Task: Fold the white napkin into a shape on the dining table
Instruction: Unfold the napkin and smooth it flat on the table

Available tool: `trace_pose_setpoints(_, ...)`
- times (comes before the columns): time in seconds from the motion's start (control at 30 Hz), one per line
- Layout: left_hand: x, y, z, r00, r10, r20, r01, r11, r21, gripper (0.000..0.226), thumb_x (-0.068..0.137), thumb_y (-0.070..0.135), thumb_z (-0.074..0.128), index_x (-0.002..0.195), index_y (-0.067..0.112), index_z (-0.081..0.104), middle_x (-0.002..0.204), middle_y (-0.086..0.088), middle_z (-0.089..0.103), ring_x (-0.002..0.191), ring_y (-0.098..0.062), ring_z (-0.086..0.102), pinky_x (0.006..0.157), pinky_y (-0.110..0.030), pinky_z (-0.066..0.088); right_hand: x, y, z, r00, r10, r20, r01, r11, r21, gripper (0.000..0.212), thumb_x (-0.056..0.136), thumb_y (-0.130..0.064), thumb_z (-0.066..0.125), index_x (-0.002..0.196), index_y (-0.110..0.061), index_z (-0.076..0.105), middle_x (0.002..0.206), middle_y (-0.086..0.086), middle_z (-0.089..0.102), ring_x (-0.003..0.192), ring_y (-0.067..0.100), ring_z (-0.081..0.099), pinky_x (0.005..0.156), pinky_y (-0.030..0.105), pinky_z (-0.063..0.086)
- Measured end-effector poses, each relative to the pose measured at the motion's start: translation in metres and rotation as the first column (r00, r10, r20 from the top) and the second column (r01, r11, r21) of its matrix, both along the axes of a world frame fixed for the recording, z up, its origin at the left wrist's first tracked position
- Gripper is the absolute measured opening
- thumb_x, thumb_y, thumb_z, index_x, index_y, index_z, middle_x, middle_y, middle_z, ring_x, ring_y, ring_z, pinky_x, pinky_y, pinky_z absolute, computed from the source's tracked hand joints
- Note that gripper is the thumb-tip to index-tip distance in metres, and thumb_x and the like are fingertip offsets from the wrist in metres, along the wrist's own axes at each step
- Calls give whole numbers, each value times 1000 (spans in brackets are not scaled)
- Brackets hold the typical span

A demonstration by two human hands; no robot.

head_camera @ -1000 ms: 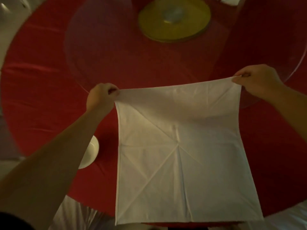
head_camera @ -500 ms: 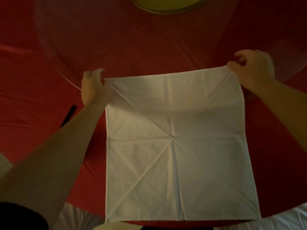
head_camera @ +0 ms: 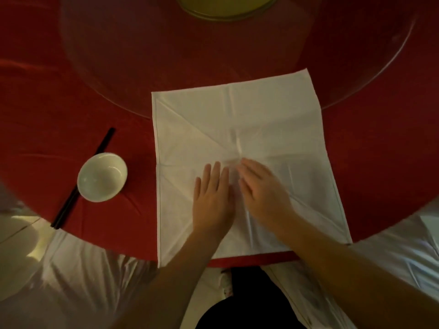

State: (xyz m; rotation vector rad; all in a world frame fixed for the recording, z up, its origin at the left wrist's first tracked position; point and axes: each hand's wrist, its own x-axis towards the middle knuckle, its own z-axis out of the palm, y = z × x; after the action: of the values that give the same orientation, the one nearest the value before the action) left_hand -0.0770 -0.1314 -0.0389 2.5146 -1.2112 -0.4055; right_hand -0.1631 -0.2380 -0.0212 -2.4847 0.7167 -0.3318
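Item: white napkin [head_camera: 237, 129], one, lying opened flat on the red worktop [head_camera: 71, 91] directly in front of me. It is lying square-on but slightly skewed, its far right corner reaching furthest away onto the glass turntable [head_camera: 142, 55] and its near edge overhanging the worktop's rim on my left side. Creases are showing as diagonals and a centre line, all meeting near the middle.

Item: my left hand [head_camera: 212, 198], lying palm down on the near half of the napkin, fingers straight and together, gripping nothing.

Item: my right hand [head_camera: 263, 193], lying flat just beside the left, fingers straight and angled toward the crease centre, fingertips nearly reaching it; gripping nothing. It looks slightly blurred.

Relation governing the next move, as I am judging it: both my hands are sitting at the napkin's middle, so every corner is lying outward from them. The near corners are closest, one to each hand; the far corners are lying straight ahead, the right one further off.

Item: small white bowl [head_camera: 102, 176], standing to my left, well apart from the napkin.

Item: dark chopsticks [head_camera: 80, 181], lying diagonally, partly under the bowl's side.
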Motion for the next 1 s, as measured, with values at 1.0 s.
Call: trace_pose_setpoints(1.0, 23, 87, -41, 985, 3, 173, -21, 994, 104, 71, 94, 61, 11, 152, 20, -1, 159, 2, -3, 145, -11, -10, 118, -35, -8, -116, -48, -49, 852, -355, -385, 226, 913, -341, 79, 92, -64, 19, 148, -8, 21, 156, 14, 25, 145, 27, 20, 117, 48, 14)
